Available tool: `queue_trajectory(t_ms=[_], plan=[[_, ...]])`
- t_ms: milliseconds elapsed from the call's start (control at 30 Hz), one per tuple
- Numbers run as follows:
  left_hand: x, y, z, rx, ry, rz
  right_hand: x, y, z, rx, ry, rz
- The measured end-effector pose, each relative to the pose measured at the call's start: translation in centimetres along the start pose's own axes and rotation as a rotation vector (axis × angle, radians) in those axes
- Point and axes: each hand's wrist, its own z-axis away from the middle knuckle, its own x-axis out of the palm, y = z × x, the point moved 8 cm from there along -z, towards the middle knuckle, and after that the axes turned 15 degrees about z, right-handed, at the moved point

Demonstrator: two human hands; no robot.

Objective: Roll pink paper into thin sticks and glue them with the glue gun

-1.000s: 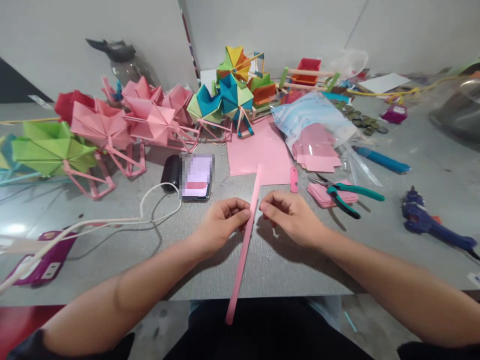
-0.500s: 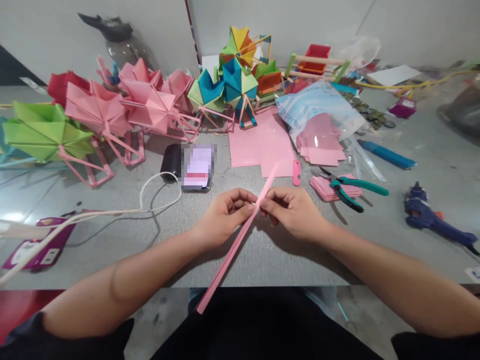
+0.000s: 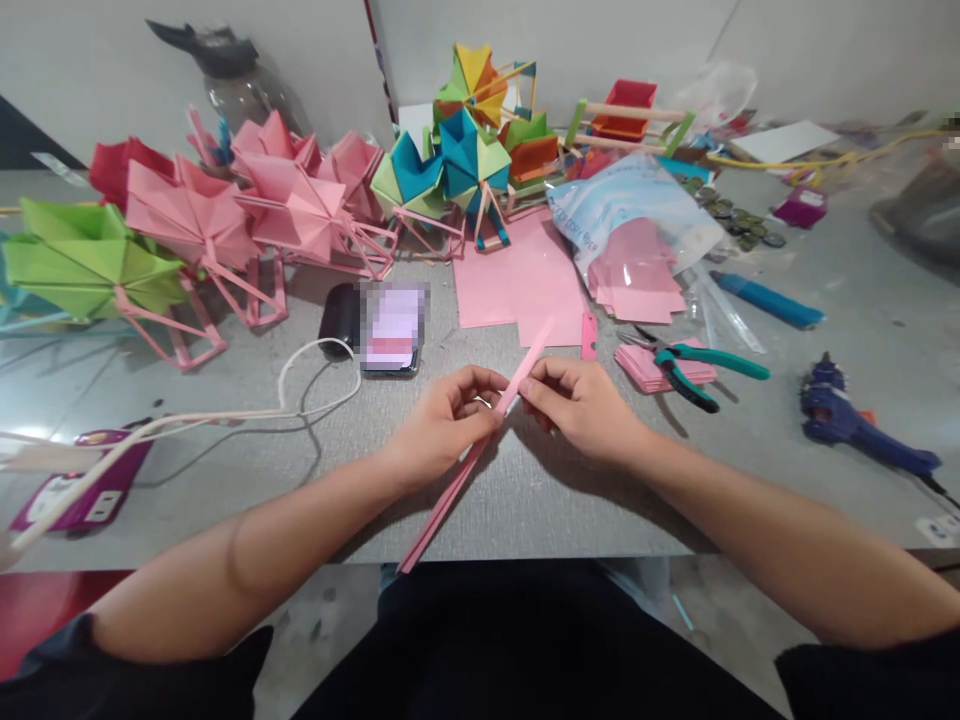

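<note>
A long, narrow folded strip of pink paper slants between my hands, its near end by the table's front edge. My left hand pinches it around the middle, thumb on top. Farther up the strip, my right hand grips its edge between thumb and fingertips. Sheets of pink paper lie just beyond the strip's far end, beside a small pink cutter. To the right of my right hand, green-handled pliers rest over a stack of small pink paper pieces.
Pink paper wheels on stick frames and a green one line the back left. A phone, a white cable and a purple power strip lie left. At right are a glue gun and a blue cutter.
The pink strip's near end has moved up and away from my body. My left hand has slid slightly down along the strip, and my right hand still pinches it higher up.
</note>
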Motion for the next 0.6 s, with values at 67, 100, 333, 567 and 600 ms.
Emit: queue_trajectory(t_ms=[67, 100, 333, 567, 600], plan=[[0.07, 0.2, 0.01, 0.023, -0.002, -0.004, -0.02, 0.11, -0.05, 0.017, -0.003, -0.029], [0.09, 0.28, 0.01, 0.032, -0.001, -0.004, -0.01, 0.13, -0.09, 0.022, -0.008, -0.043], [0.11, 0.42, -0.01, 0.053, 0.005, -0.014, 0.09, 0.2, -0.44, 0.025, -0.035, -0.105], [-0.07, 0.55, 0.06, 0.078, 0.012, -0.022, 0.34, 0.14, -0.31, 0.031, -0.067, -0.147], [-0.06, 0.55, 0.05, 0.078, 0.012, -0.025, 0.35, 0.04, -0.27, 0.024, -0.073, -0.154]])
